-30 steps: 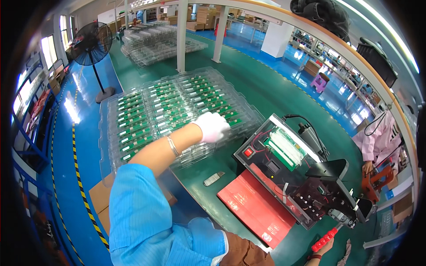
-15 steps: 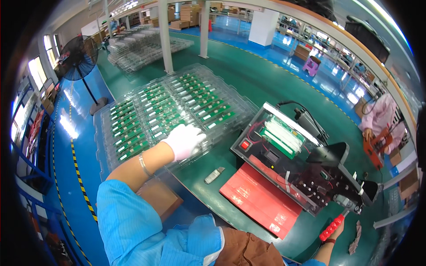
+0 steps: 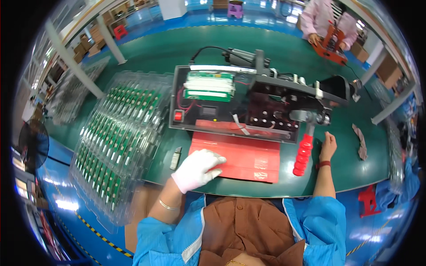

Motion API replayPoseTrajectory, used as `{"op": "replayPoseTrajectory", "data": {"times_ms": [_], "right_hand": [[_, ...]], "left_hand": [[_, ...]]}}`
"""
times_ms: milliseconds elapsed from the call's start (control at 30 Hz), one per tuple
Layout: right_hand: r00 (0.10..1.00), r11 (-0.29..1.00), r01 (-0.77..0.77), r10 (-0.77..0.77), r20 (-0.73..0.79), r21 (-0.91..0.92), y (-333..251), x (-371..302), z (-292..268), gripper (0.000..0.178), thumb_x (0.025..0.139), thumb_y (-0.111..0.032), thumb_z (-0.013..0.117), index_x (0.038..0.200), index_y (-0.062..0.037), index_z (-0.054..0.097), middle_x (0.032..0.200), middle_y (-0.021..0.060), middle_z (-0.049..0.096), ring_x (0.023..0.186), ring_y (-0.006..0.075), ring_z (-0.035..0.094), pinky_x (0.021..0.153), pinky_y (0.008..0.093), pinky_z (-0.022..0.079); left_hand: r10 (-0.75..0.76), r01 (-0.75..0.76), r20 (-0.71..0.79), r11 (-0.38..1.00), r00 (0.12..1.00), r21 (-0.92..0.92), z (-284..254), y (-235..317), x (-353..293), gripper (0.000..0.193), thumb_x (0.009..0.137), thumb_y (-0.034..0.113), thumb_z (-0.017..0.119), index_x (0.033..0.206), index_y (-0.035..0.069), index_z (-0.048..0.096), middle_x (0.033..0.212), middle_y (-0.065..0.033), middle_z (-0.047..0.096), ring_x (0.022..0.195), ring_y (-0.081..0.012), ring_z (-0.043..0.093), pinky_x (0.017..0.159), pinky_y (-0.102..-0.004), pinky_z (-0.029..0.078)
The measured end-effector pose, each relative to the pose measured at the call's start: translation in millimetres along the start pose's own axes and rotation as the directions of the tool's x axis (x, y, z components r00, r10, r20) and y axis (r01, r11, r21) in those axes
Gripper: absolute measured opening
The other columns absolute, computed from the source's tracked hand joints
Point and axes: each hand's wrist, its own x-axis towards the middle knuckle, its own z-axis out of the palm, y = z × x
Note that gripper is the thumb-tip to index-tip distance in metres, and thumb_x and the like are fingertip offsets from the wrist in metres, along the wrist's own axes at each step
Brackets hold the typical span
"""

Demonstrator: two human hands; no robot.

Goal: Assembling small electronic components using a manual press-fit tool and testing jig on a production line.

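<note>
My left hand (image 3: 199, 169), in a white glove, hovers over the left part of a red mat (image 3: 235, 155). Its thumb and fingers are apart, and nothing shows between them. Bare and with a red band at the wrist, my right hand (image 3: 327, 147) is just right of a red ribbed lever handle (image 3: 303, 155), not touching it; the fingers look loosely bent and empty. The handle belongs to a black bench fixture (image 3: 230, 106) with a red switch (image 3: 178, 115). Green circuit boards with white strips (image 3: 209, 86) lie on the fixture's upper left.
Left of the fixture, clear plastic trays (image 3: 120, 137) hold rows of narrow green boards. A utility knife (image 3: 176, 158) lies between trays and mat. A crumpled strip (image 3: 360, 142) is at the right. Across the table, a person in pink (image 3: 328, 20) handles an orange fixture (image 3: 330, 46).
My left hand has moved from the trays to the red mat. My right hand has let go of the red lever handle. The view has turned to the right.
</note>
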Motion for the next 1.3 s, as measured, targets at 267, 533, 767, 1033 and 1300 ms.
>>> {"op": "replayPoseTrajectory", "data": {"times_ms": [267, 533, 767, 1033, 1300], "right_hand": [[0.998, 0.994, 0.012, -0.006, -0.059, 0.104, -10.5, -9.8, 8.8, 0.019, 0.092, -0.025, 0.060, 0.087, -0.0074, 0.066, 0.062, -0.0037, 0.050, 0.051, 0.0042, 0.039, 0.047, 0.0187, 0.031], [0.945, 0.885, -0.320, 0.273, 0.180, 0.338, -33.8, -27.4, 6.0, 0.019, 0.092, -0.023, 0.060, 0.091, -0.0047, 0.066, 0.063, -0.0018, 0.053, 0.054, 0.0047, 0.043, 0.050, 0.0188, 0.034], [0.727, 0.978, 0.070, 0.085, 0.681, -0.198, -102.7, -123.5, 1.1, 0.010, 0.082, -0.016, 0.066, 0.086, -0.0070, 0.067, 0.067, 0.0006, 0.057, 0.057, 0.0128, 0.051, 0.055, 0.0239, 0.041], [0.175, 0.494, 0.816, -0.704, 0.689, 0.298, -156.3, -205.4, 39.9, 0.027, 0.069, -0.013, 0.074, 0.095, -0.0093, 0.067, 0.094, 0.0052, 0.067, 0.077, 0.0271, 0.063, 0.067, 0.0363, 0.050], [0.339, 0.488, 0.873, -0.626, 0.702, 0.014, -166.4, -209.6, 64.1, 0.031, 0.073, -0.014, 0.072, 0.103, -0.0095, 0.067, 0.103, 0.0055, 0.067, 0.082, 0.0271, 0.064, 0.067, 0.0336, 0.050]], "left_hand": [[0.119, -0.117, -0.008, 0.988, 0.993, 0.099, 74.5, 9.9, 8.6, 0.046, 0.076, 0.023, 0.069, 0.118, 0.009, 0.060, 0.125, -0.0109, 0.057, 0.119, -0.0326, 0.050, 0.104, -0.0453, 0.034], [0.092, -0.103, 0.050, 0.934, 0.995, 0.343, 79.3, 19.4, 8.7, 0.054, 0.073, 0.032, 0.069, 0.121, 0.009, 0.057, 0.130, -0.0104, 0.053, 0.124, -0.0330, 0.046, 0.110, -0.0471, 0.028], [-0.086, 0.141, -0.152, 0.905, 0.985, 0.401, 76.0, -5.1, -6.2, 0.054, 0.074, 0.036, 0.068, 0.121, 0.009, 0.058, 0.133, -0.0108, 0.052, 0.125, -0.0343, 0.046, 0.107, -0.0476, 0.030], [0.050, 0.033, -0.187, 0.909, 0.981, 0.416, 57.5, -7.0, 0.6, 0.044, 0.077, 0.040, 0.064, 0.108, 0.009, 0.065, 0.109, -0.0069, 0.067, 0.100, -0.0274, 0.063, 0.086, -0.0356, 0.047], [-0.112, 0.136, -0.083, 0.911, 0.990, 0.390, 23.4, -9.0, 29.7, 0.034, 0.080, 0.039, 0.063, 0.094, 0.009, 0.066, 0.081, -0.0045, 0.068, 0.070, -0.0247, 0.065, 0.062, -0.0306, 0.048]]}}
